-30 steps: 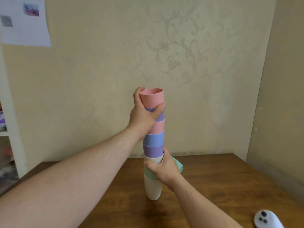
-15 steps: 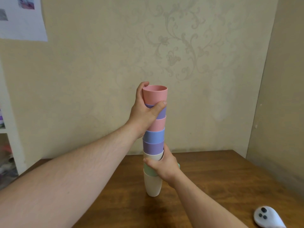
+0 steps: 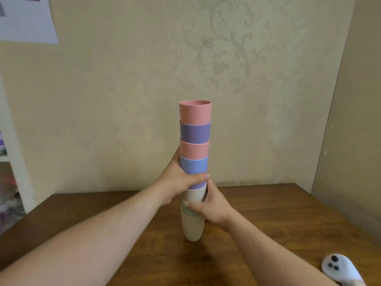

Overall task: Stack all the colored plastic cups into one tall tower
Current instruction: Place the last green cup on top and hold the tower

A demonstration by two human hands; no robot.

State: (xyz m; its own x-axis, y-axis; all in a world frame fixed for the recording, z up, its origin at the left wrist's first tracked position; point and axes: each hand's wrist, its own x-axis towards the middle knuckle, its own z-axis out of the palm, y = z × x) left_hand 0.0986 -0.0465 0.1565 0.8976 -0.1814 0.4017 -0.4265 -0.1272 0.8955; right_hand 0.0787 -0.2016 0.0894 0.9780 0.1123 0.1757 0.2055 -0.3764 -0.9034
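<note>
One tall tower of nested cups (image 3: pixel 194 141) stands upright on the wooden table (image 3: pixel 278 213). From the top down I see pink, purple, pink, blue, purple, cream, green and a cream base cup (image 3: pixel 192 228). My left hand (image 3: pixel 179 182) wraps the tower's middle at the blue and lower purple cups, thumb across the front. Just below it, my right hand (image 3: pixel 212 205) grips the cream and green cups from the right side. The green cup is mostly hidden under my fingers.
A white controller (image 3: pixel 340 269) lies at the table's front right corner. Walls close in behind and to the right. A white shelf (image 3: pixel 8 162) with blurred items stands at the far left, and a paper sheet (image 3: pixel 26 17) hangs on the wall.
My left hand slid down from the top pink cup to the tower's middle. The green cup, tilted out a second ago, now sits straight in the tower.
</note>
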